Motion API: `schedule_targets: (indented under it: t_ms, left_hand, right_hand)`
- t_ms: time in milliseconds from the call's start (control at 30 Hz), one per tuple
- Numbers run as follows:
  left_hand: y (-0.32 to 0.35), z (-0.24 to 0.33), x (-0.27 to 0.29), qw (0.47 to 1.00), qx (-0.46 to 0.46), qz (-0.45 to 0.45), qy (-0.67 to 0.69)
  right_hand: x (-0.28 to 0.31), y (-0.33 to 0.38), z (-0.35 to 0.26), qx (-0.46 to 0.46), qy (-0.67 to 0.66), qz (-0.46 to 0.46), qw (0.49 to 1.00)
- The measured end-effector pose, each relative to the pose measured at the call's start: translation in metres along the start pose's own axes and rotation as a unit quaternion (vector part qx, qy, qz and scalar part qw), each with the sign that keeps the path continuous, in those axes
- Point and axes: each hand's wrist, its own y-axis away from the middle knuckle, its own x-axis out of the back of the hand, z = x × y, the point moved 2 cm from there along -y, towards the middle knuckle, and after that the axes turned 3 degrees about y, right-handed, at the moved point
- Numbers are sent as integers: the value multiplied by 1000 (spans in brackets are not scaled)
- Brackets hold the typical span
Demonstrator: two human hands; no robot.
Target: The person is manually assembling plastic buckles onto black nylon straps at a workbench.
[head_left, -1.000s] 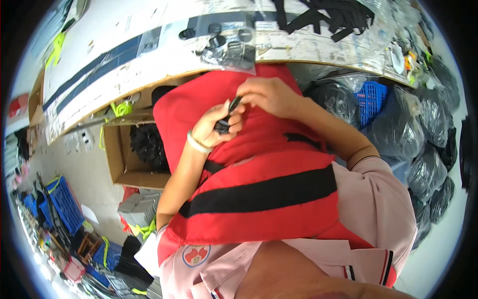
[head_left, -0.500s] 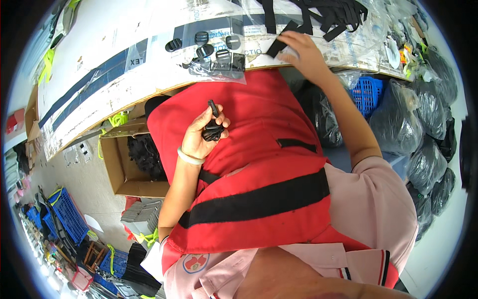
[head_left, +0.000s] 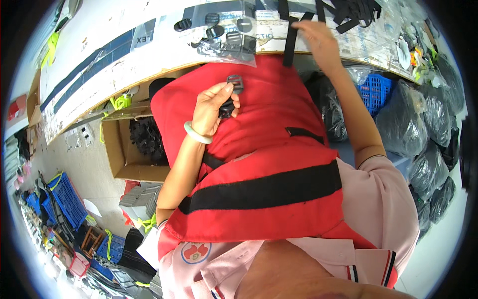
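Observation:
My left hand [head_left: 211, 105] is closed above the red apron [head_left: 259, 109]. Between thumb and forefinger it pinches a black plastic slide buckle [head_left: 235, 82], and more black buckles [head_left: 226, 109] are tucked in its curled fingers. At the table's near edge, my right hand [head_left: 321, 44] has its fingertips closed on a black webbing strap [head_left: 289, 47], whose lower end hangs past the edge. Several loose black buckles [head_left: 183, 25] lie on and around a clear plastic bag [head_left: 251, 61] left of that strap.
More black straps [head_left: 356, 15] lie heaped at the table's far right. Below the table [head_left: 104, 40] stand an open cardboard box [head_left: 117, 157] with black pieces, a blue basket [head_left: 374, 92] and several filled dark plastic bags [head_left: 401, 117]. Blue crates [head_left: 69, 202] stand at the lower left.
My left hand has moved up and right, turning the pinched buckle flat side into view. My right hand has drawn the strap toward me, and its end now hangs over the table edge.

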Motion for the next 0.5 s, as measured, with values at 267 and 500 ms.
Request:
schedule_targets:
  t_ms: [267, 500]
  left_hand:
    - [11, 16, -5, 988, -122, 87, -44]
    - [20, 18, -15, 969, -177, 119, -129]
  right_hand:
    - [19, -29, -139, -159, -251, -131, 946]
    - [-29, 8, -155, -377, -539, -290, 695]
